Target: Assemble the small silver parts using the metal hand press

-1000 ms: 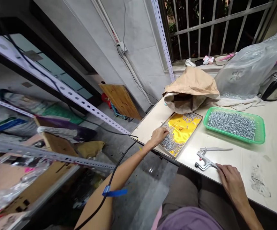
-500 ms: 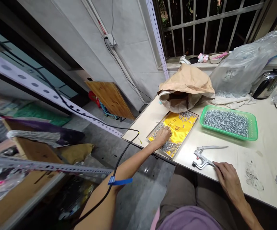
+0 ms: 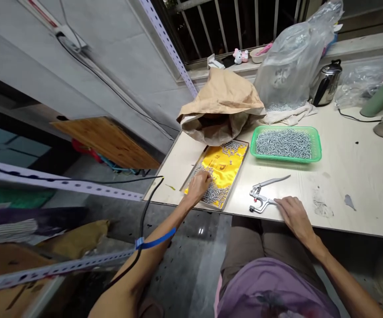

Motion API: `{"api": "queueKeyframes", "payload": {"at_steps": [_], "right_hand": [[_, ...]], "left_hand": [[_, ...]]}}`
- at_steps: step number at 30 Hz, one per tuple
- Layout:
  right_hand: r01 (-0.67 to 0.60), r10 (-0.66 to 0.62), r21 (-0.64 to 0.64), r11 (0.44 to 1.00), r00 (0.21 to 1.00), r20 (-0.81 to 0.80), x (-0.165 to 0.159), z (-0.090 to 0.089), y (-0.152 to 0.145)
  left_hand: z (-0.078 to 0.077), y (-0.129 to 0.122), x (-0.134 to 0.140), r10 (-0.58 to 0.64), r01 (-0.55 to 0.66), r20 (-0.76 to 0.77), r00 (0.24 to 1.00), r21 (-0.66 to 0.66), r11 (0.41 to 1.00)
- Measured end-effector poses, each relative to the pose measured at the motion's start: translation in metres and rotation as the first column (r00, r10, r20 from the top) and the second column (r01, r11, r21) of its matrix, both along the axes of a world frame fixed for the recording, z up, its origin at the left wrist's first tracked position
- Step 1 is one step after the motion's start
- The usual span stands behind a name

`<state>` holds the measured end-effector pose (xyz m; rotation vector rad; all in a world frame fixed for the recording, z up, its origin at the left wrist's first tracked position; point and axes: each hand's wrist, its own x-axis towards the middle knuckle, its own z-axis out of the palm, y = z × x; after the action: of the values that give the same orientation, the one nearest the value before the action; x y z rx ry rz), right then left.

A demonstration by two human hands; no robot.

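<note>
My left hand (image 3: 199,184) is over the left part of a shallow tray (image 3: 234,183) lined with shiny yellow cloth (image 3: 226,176). Its fingers are curled together among small metal screws (image 3: 216,194); whatever they pinch is hidden. At the table's front edge lie silver snap-fastener pliers (image 3: 263,201), their two handles spread apart. The lower handle's end is under the fingers of my right hand (image 3: 294,214), which are closed on it. More metal pieces (image 3: 284,143) fill a green plastic basket (image 3: 317,152) behind the pliers.
A brown paper sack (image 3: 223,95) gapes open behind the tray. Behind the basket stand a clear plastic bag (image 3: 287,66) and a steel kettle (image 3: 327,81). A black cable (image 3: 141,221) is tied to my left forearm by a blue strap (image 3: 160,239). A perforated metal post (image 3: 168,44) rises beside the window.
The camera view has turned to the right, so everything sits further left. My left hand stays at the screws in the tray, and my right hand stays on the pliers' handle.
</note>
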<state>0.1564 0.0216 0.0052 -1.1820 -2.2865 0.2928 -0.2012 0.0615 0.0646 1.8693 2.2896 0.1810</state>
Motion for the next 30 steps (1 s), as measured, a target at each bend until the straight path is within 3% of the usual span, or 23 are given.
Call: {"api": "queueKeyframes", "payload": {"at_steps": [2, 4, 6, 8, 10, 13, 16, 19, 22, 24, 27, 30], "right_hand": [[0.014, -0.014, 0.011, 1.0, 1.0, 0.004, 0.002, 0.002, 0.0], [0.082, -0.081, 0.027, 0.996, 0.996, -0.021, -0.001, 0.011, 0.0], [0.143, -0.142, -0.007, 0.99, 0.982, -0.12, -0.011, 0.028, 0.003], [0.076, -0.114, -0.136, 0.988, 0.949, -0.295, -0.031, 0.047, 0.009], [-0.111, -0.066, -0.332, 0.937, 0.876, -0.478, -0.058, 0.061, 0.017], [-0.285, -0.101, -0.495, 0.821, 0.78, -0.617, -0.1, 0.064, 0.031], [-0.342, -0.126, -0.526, 0.778, 0.736, -0.665, -0.13, 0.056, 0.042], [-0.399, -0.033, -0.48, 0.781, 0.742, -0.67, -0.148, 0.059, 0.059], [-0.368, 0.084, -0.356, 0.859, 0.787, -0.611, -0.163, 0.073, 0.096], [-0.294, 0.116, -0.281, 0.913, 0.851, -0.512, -0.17, 0.083, 0.124], [-0.23, 0.164, -0.174, 0.958, 0.93, -0.329, -0.168, 0.088, 0.151], [-0.267, 0.237, -0.125, 0.955, 0.948, -0.212, -0.147, 0.079, 0.143]], "left_hand": [[0.004, -0.004, 0.007, 0.036, -0.041, 0.149, 0.988, 0.033, 0.999], [0.007, -0.009, 0.02, 0.091, -0.105, 0.359, 0.929, 0.021, 0.994], [0.008, -0.018, 0.039, 0.146, -0.163, 0.564, 0.813, -0.021, 0.986], [0.009, -0.028, 0.063, 0.18, -0.2, 0.7, 0.691, -0.053, 0.978], [0.01, -0.038, 0.086, 0.184, -0.233, 0.766, 0.616, -0.046, 0.971], [0.012, -0.048, 0.11, 0.157, -0.293, 0.787, 0.596, 0.031, 0.956], [0.015, -0.049, 0.111, 0.145, -0.332, 0.793, 0.592, 0.077, 0.94], [0.018, -0.044, 0.09, 0.147, -0.352, 0.806, 0.573, 0.08, 0.932], [0.018, -0.039, 0.06, 0.198, -0.424, 0.765, 0.613, 0.106, 0.9], [0.016, -0.035, 0.042, 0.224, -0.429, 0.677, 0.701, 0.149, 0.891], [0.011, -0.029, 0.025, 0.196, -0.298, 0.439, 0.877, 0.176, 0.938], [0.007, -0.021, 0.022, 0.148, -0.158, 0.158, 0.976, 0.055, 0.986]]}}
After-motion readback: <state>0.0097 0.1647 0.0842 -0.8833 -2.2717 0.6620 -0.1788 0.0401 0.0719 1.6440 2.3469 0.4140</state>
